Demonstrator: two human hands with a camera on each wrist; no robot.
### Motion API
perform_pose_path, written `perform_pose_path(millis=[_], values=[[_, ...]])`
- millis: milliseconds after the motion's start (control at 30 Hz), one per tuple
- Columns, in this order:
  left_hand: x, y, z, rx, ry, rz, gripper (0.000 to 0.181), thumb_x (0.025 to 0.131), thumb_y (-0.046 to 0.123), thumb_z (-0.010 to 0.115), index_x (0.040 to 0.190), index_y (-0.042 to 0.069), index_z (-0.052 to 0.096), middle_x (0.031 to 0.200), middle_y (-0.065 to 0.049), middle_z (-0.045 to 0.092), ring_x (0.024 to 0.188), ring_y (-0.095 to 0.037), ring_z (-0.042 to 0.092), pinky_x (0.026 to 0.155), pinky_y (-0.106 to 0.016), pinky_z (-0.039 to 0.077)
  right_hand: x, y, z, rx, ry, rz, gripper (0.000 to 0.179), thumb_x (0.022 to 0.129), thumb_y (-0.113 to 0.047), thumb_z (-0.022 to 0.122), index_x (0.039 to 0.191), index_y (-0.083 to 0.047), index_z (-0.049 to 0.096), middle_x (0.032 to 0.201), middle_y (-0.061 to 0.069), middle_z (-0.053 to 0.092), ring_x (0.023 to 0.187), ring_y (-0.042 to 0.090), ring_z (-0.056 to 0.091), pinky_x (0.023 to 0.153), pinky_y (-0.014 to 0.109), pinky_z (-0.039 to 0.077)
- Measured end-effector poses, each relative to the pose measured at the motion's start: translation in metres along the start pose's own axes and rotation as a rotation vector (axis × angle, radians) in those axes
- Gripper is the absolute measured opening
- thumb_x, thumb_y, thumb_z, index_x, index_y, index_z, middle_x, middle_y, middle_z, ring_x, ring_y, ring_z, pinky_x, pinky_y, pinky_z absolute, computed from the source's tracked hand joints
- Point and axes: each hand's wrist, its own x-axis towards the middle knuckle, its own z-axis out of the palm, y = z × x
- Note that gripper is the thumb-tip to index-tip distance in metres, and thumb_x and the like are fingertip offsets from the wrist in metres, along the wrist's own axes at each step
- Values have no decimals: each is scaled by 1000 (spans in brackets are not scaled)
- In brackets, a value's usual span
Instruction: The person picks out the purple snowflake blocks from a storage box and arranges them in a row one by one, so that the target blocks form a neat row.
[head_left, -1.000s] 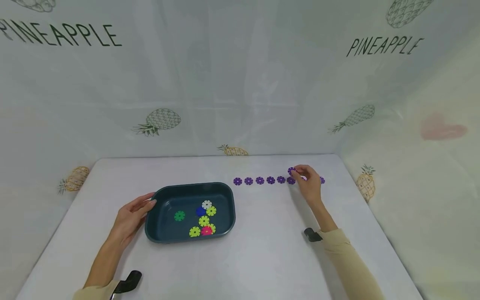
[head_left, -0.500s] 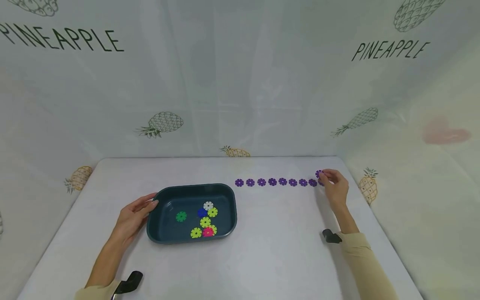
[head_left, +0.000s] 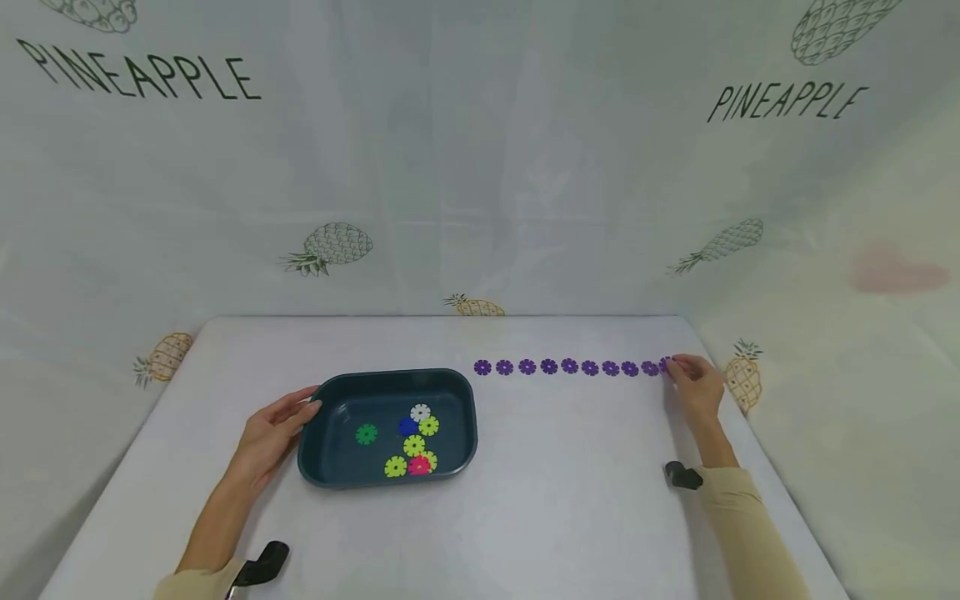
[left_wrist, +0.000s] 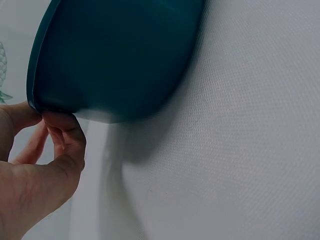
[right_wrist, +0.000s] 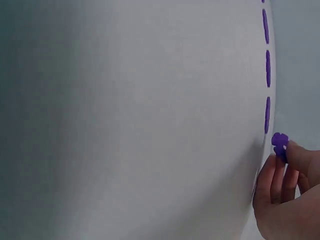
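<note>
My right hand (head_left: 699, 386) pinches a purple flower-shaped disc (right_wrist: 280, 142) between thumb and fingers, at the right end of a row of several like purple discs (head_left: 570, 366) along the table's back. In the right wrist view the pinched disc is tilted up, above the tabletop. On the left, my left hand (head_left: 272, 433) grips the left rim of a dark teal tray (head_left: 330, 477), thumb on the rim and fingers beneath or behind it. Inside the tray lie a green disc (head_left: 367, 434), a white disc (head_left: 420, 412), a blue disc, a pink disc (head_left: 420, 466) and several yellow discs (head_left: 395, 467).
The white table (head_left: 555, 517) ends at the back against a hanging sheet (head_left: 480, 167) printed with pineapples. Black wrist mounts (head_left: 683, 476) sit on both forearms near the sleeves.
My right hand has moved right along the row to its end, carrying the pinched purple disc and lowering it. My left hand stays on the tray, which has not visibly moved.
</note>
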Motion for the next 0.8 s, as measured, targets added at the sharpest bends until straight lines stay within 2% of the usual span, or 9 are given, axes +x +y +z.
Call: perform_pose_path(millis=[133, 267, 400, 500, 633, 700, 800], values=[[0, 1, 1, -14, 2, -3, 69, 94, 49, 73, 151, 15, 53, 124, 11, 57, 108, -4, 54, 84, -19, 48, 6, 7, -2, -79, -6, 21, 33, 103, -25, 65, 126, -2, 67, 112, 10, 64, 87, 7, 52, 68, 12, 42], [1, 1, 2, -18, -5, 7, 69, 94, 49, 72, 151, 14, 52, 122, 12, 58, 108, -4, 54, 84, -19, 48, 11, 11, -4, -121, 3, 8, 29, 102, -19, 67, 122, 1, 68, 109, 13, 66, 83, 6, 52, 67, 12, 41], [2, 1, 3, -26, -17, 17, 66, 96, 46, 72, 150, 14, 54, 118, 15, 60, 106, -3, 55, 83, -20, 48, 13, 11, -6, -176, -15, -32, 25, 100, -13, 68, 117, 5, 68, 109, 23, 68, 80, 9, 54, 63, 11, 40], [4, -1, 3, -47, -24, 12, 62, 96, 46, 72, 148, 17, 56, 114, 18, 61, 104, -2, 56, 82, -20, 48, 14, 12, -9, -213, -25, -73, 24, 101, -10, 66, 115, 9, 67, 110, 29, 66, 84, 21, 59, 63, 15, 40], [5, -4, 3, -103, -48, -4, 63, 97, 46, 71, 150, 15, 54, 113, 17, 63, 103, 0, 60, 83, -18, 49, 13, 14, -12, -249, -50, -88, 30, 104, -13, 57, 119, 12, 64, 115, 32, 63, 99, 37, 59, 71, 27, 44], [5, -5, 3, -124, -58, -20, 67, 98, 47, 68, 153, 12, 49, 113, 18, 64, 103, 1, 60, 84, -17, 50, 13, 15, -16, -242, -70, -83, 35, 106, -17, 53, 124, 12, 62, 118, 32, 62, 101, 37, 59, 71, 26, 44], [6, -5, 0, -103, -62, -26, 71, 101, 49, 61, 155, 6, 44, 113, 16, 63, 101, -1, 59, 83, -17, 51, 14, 13, -21, -207, -77, -82, 39, 106, -22, 52, 126, 10, 62, 119, 30, 63, 95, 28, 60, 65, 17, 43]])
